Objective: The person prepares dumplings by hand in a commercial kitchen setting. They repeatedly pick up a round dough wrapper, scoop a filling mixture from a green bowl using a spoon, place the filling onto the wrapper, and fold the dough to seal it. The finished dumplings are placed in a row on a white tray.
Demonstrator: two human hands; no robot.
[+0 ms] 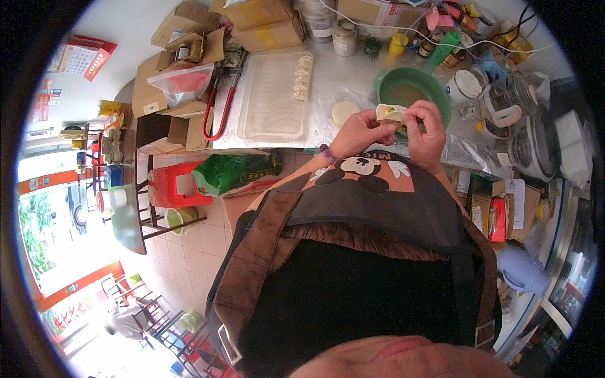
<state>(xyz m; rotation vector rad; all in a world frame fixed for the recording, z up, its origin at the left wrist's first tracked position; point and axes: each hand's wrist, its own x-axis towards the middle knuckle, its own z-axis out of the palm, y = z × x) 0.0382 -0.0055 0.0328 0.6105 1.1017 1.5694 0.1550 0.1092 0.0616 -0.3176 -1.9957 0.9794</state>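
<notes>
A pale dough wrapper (pixel 386 110) with some filling showing inside is held folded between both hands, over the near rim of a green plastic bowl (pixel 435 87). My left hand (pixel 361 134), with purple beads at its wrist, grips the wrapper's lower left side. From the right, my right hand (pixel 425 127) pinches its other edge. Brownish filling (pixel 404 94) shows in the bowl. Just left of my left hand lies a stack of round dough wrappers (pixel 346 113) on clear plastic. A white tray (pixel 272 94) farther left bears a row of wrapped dumplings (pixel 301 78) along its right side.
Red-handled bolt cutters (pixel 222 106) lie left of the tray, by open cardboard boxes (pixel 182 94). Jars (pixel 344 40) and bottles (pixel 446 47) line the back. A white lidded mug (pixel 463 86) stands right of the bowl. A seated person (pixel 125 321) is far off at lower left.
</notes>
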